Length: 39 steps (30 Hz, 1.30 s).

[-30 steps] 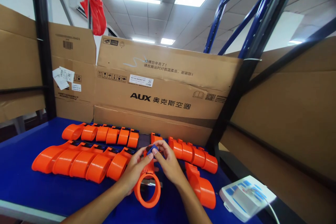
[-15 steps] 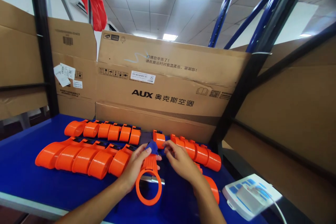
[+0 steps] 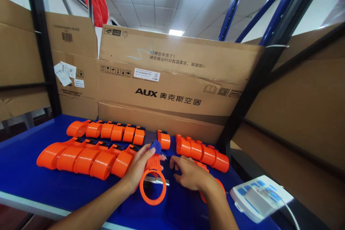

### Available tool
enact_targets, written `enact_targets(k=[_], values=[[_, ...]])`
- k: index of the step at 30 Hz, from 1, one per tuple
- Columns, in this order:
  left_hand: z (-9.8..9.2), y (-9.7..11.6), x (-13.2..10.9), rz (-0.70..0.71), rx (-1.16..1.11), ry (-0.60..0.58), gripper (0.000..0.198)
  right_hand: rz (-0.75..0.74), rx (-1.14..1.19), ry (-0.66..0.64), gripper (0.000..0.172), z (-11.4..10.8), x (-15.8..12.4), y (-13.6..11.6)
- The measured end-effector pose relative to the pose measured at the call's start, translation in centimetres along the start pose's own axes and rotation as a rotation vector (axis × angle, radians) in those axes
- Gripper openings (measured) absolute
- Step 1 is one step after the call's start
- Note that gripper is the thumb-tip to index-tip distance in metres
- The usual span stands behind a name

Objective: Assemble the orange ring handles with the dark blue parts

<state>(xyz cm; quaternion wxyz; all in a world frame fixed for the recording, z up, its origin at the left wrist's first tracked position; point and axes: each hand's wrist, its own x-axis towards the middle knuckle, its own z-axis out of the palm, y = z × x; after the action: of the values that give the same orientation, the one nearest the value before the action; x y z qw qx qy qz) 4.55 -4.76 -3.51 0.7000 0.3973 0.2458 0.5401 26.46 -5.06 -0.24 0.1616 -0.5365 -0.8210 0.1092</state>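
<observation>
My left hand [image 3: 141,165] is closed round an orange plastic piece [image 3: 153,196] with a large ring at its lower end. A dark blue part [image 3: 156,146] sits at the top of this piece, under my left thumb. My right hand [image 3: 188,172] is a short way to the right, fingers loosely bent, thumb and forefinger apart, with nothing visible between them. A small pointed tip [image 3: 165,157] shows between the hands; what it belongs to is unclear. Behind the ring lies a silver metal bar-like thing [image 3: 161,181], partly hidden.
Two rows of orange ring pieces [image 3: 100,163] stand on the blue tabletop [image 3: 24,158] at left, and more orange pieces [image 3: 208,155] at right. A white device [image 3: 260,197] with blue buttons and a cable lies at front right. Cardboard [image 3: 167,79] walls the back.
My right hand has drawn back from the blue part, down and to the right. My left hand still holds the orange piece in nearly the same place. The view has shifted slightly.
</observation>
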Motion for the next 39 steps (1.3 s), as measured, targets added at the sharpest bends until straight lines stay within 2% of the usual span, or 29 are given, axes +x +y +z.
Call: enact_targets(k=[5,11,17,25,28,33,39], values=[[0.0,0.0,0.1,0.005,-0.011,-0.001,0.049,-0.024,-0.005,-0.006,0.026,0.2,0.3,-0.9],[0.1,0.0,0.1,0.004,-0.008,0.018,0.048,-0.092,0.052,0.043,0.025,0.2,0.6,-1.3],[-0.1,-0.1,0.1,0.061,0.017,0.037,0.046,-0.157,0.155,0.111,0.020,-0.6,1.0,-1.4],[-0.2,-0.3,0.1,0.025,-0.079,-0.012,0.043,-0.127,0.215,0.378,0.013,-1.7,1.4,-1.4],[0.2,-0.2,-0.3,0.035,-0.130,-0.063,0.046,-0.117,0.329,0.477,0.014,-1.4,1.5,-1.8],[0.5,0.1,-0.8,-0.005,-0.133,-0.189,0.047,-0.108,0.609,0.527,0.028,0.0,2.2,-3.0],[0.3,0.0,-0.7,0.013,-0.101,-0.203,0.049,-0.042,0.867,0.583,0.037,1.0,3.3,-3.0]])
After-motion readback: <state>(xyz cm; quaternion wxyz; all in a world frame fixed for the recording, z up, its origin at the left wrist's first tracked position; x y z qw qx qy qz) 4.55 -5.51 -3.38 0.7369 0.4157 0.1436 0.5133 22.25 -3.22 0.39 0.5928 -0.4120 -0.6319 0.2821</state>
